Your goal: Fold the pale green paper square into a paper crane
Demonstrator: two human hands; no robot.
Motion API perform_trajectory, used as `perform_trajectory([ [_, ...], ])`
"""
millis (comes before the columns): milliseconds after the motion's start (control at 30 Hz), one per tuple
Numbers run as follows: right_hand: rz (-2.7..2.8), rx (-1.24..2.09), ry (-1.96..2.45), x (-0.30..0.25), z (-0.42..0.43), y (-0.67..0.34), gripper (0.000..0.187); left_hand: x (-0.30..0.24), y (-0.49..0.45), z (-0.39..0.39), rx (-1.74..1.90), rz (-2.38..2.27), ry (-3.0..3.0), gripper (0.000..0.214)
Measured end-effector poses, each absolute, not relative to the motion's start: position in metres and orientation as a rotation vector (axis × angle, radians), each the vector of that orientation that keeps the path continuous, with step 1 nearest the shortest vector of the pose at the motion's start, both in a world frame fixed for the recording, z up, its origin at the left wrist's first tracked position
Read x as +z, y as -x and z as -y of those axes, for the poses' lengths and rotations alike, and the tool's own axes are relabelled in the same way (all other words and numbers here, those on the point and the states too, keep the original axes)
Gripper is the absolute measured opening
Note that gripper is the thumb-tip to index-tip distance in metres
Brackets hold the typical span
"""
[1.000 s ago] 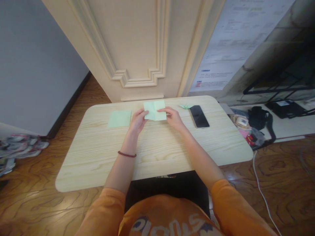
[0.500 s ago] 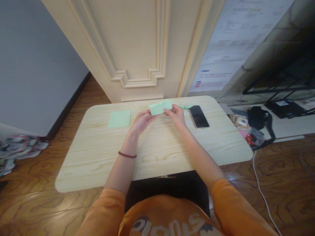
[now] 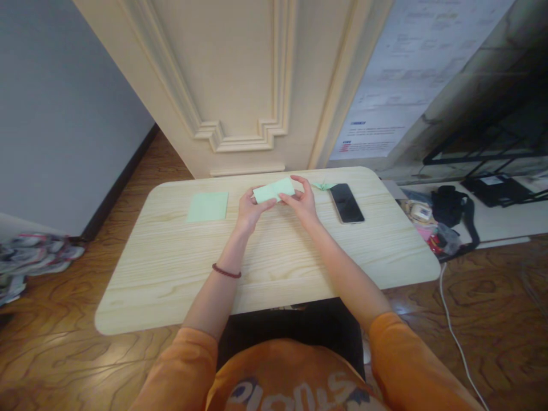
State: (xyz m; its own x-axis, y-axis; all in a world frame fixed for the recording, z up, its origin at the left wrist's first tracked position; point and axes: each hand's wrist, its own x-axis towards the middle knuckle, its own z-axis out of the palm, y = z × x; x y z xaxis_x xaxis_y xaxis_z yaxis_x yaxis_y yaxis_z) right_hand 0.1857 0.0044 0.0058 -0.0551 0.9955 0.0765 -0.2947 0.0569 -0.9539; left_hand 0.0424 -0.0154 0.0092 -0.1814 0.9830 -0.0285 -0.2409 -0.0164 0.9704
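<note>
Between my hands is a pale green sheet of paper [image 3: 274, 189], folded into a long rectangle and raised off the table. My left hand [image 3: 252, 210] grips its left end, thumb along the lower edge and fingers behind. At the right end, my right hand [image 3: 302, 200] pinches the lower edge with the thumb, its index finger at the upper corner. To the left, a square of the same green paper [image 3: 208, 206] lies flat on the table. A small folded green paper piece [image 3: 323, 186] touches or lies close to the phone [image 3: 346, 203] on the right.
The light wood table [image 3: 278, 262] has rounded corners and stands against a cream panelled door [image 3: 240, 74]. Right of it, a low shelf [image 3: 496, 222] bears a black bag and small packages. A white cable [image 3: 456, 328] runs down to the floor. Shoes [image 3: 38, 257] sit at the far left.
The paper has shifted slightly left and tilted. My left thumb has come onto its front edge, and my right index finger has risen to its upper corner.
</note>
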Motion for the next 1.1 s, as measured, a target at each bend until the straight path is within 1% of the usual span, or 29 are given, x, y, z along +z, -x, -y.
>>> perform_trajectory([
  [67,1.067,1.381,0.911,0.002,-0.006,-0.185,0.077,0.009,-0.043,0.015,1.475,-1.158,-0.921,0.065],
  [233,0.992,1.486,0.911,-0.003,-0.007,-0.184,0.068,0.007,-0.044,0.015,1.503,-1.139,-0.939,0.060],
  [400,0.928,1.492,0.897,0.000,-0.008,-0.187,0.062,0.008,-0.043,0.015,1.493,-1.125,-0.955,0.065],
  [633,0.895,1.470,0.923,0.001,-0.007,-0.186,0.066,0.004,-0.044,0.013,1.491,-1.133,-0.935,0.068],
  [800,0.801,1.520,0.912,0.003,-0.010,-0.191,0.057,0.003,-0.043,0.012,1.473,-1.121,-0.938,0.070],
  [933,0.731,1.498,0.918,0.005,-0.014,-0.197,0.050,0.004,-0.042,0.013,1.471,-1.101,-0.947,0.069],
  [1100,0.690,1.484,0.917,0.006,-0.016,-0.199,0.047,0.007,-0.042,0.014,1.476,-1.118,-0.964,0.064],
])
